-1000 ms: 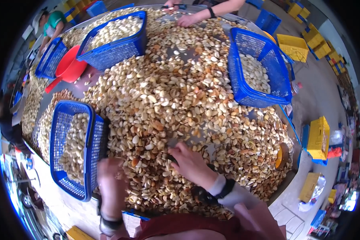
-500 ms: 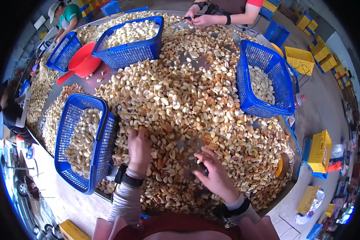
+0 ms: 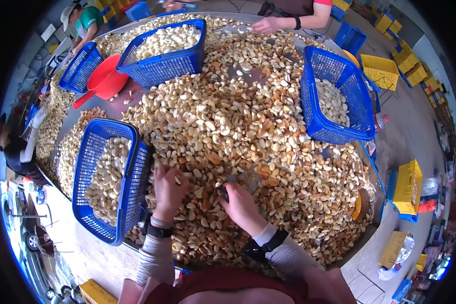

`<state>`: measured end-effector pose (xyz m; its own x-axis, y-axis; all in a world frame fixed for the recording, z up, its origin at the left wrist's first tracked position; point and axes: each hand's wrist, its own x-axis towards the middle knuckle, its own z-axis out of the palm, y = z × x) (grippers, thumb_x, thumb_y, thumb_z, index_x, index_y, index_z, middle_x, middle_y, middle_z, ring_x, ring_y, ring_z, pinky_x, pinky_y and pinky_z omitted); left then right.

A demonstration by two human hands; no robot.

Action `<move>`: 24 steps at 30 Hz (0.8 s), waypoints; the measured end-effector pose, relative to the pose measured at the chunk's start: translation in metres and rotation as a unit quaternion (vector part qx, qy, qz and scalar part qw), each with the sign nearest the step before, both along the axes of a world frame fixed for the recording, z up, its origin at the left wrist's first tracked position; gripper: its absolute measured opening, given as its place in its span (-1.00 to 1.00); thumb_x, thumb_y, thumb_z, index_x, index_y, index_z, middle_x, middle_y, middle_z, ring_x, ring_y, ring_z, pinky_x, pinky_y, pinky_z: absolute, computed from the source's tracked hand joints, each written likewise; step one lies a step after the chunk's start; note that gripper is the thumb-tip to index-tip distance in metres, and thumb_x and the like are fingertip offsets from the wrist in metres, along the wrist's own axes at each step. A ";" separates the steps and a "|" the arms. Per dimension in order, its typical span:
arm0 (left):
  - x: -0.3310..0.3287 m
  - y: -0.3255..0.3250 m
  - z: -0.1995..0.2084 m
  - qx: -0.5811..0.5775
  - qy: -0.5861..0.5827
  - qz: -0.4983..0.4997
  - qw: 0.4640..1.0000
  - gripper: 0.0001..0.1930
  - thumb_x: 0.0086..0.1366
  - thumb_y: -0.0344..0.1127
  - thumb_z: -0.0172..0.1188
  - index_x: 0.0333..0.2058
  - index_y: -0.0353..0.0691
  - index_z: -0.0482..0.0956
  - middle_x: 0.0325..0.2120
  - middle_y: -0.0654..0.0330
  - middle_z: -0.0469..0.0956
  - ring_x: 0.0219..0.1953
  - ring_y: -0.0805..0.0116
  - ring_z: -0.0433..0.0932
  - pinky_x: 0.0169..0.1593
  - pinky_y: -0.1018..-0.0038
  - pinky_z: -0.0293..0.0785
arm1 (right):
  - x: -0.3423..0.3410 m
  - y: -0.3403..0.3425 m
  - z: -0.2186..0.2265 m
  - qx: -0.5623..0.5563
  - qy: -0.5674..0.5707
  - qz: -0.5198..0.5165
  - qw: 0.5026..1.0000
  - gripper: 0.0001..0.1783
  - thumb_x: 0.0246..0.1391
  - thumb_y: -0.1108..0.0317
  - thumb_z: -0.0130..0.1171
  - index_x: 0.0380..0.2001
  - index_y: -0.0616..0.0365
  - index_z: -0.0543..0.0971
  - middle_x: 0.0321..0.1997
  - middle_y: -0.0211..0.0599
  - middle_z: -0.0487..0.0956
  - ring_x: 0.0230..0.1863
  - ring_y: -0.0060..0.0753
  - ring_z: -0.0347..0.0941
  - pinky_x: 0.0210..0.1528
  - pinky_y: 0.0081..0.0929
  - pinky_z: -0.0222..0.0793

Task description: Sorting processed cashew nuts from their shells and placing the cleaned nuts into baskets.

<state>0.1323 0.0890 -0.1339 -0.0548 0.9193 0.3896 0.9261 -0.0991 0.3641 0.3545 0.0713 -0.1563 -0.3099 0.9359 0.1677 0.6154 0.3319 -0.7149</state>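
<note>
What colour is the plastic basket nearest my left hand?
The plastic basket is blue, seen best in the head view.

Black object (image 3: 223, 192): short; we saw it gripped in the right hand (image 3: 240, 206), its form too small to tell.
Pale piece (image 3: 178, 180): we saw it at the fingertips of the left hand (image 3: 168, 191).
Heap (image 3: 235, 137): loose, cream to brown; we saw it reach the table's (image 3: 358, 248) near edge.

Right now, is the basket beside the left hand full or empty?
Partly filled: pale pieces lie heaped inside the basket, with bare mesh wall showing beside them.
</note>
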 end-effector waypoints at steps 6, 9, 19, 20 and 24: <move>0.020 -0.037 0.036 -0.277 -0.744 -0.011 0.608 -0.81 0.16 -0.48 0.15 -0.21 -0.27 0.52 -0.16 0.15 0.53 -0.13 0.37 0.50 -0.07 0.41 0.47 | 0.017 -0.003 0.015 -0.186 0.164 -0.034 0.968 -0.82 0.03 0.40 0.28 -0.31 0.28 0.60 -0.52 -0.10 0.61 -0.51 -0.13 0.59 -0.43 -0.35 0.46; 0.032 -0.057 0.013 -0.356 -0.784 -0.034 0.508 -0.76 0.30 -0.51 0.02 -0.06 -0.29 0.49 -0.10 0.12 0.54 -0.04 0.29 0.52 0.07 0.34 0.48 | 0.010 -0.016 0.036 -0.172 0.260 -0.042 0.949 -0.85 0.07 0.44 0.27 -0.29 0.25 0.60 -0.44 -0.21 0.63 -0.45 -0.31 0.58 -0.39 -0.41 0.45; 0.065 -0.063 0.020 -0.323 -0.852 -0.084 0.404 -0.78 0.36 -0.42 0.15 -0.04 -0.29 0.52 -0.17 0.12 0.61 -0.12 0.23 0.61 -0.02 0.41 0.56 | 0.047 -0.033 0.066 -0.090 0.138 0.119 0.979 -0.39 0.20 0.36 0.11 0.30 0.20 0.25 0.00 -0.01 0.51 -0.12 0.00 0.55 -0.11 -0.32 0.47; 0.061 -0.066 0.015 -0.322 -0.846 -0.086 0.416 -0.75 0.34 -0.39 0.19 -0.04 -0.31 0.55 -0.13 0.13 0.61 -0.12 0.27 0.60 -0.03 0.43 0.55 | 0.049 -0.031 0.068 -0.082 0.062 0.167 0.981 -0.29 0.26 0.34 -0.01 0.41 0.20 0.02 0.13 0.09 0.45 -0.05 0.15 0.52 -0.07 -0.23 0.47; 0.071 -0.071 0.031 -0.345 -0.822 -0.041 0.451 -0.67 0.35 -0.40 0.17 0.06 -0.37 0.52 -0.06 0.13 0.60 -0.09 0.34 0.59 -0.02 0.47 0.56 | 0.044 -0.032 0.059 -0.035 0.069 0.150 0.986 -0.26 0.21 0.34 0.06 0.40 0.14 0.05 0.12 0.00 0.48 -0.29 0.04 0.57 -0.31 -0.17 0.51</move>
<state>0.2029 0.0185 -0.1033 0.2971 0.8158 -0.4961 -0.6478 0.5539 0.5230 0.3987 0.0394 -0.0968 -0.5527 0.8166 0.1664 0.3923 0.4311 -0.8126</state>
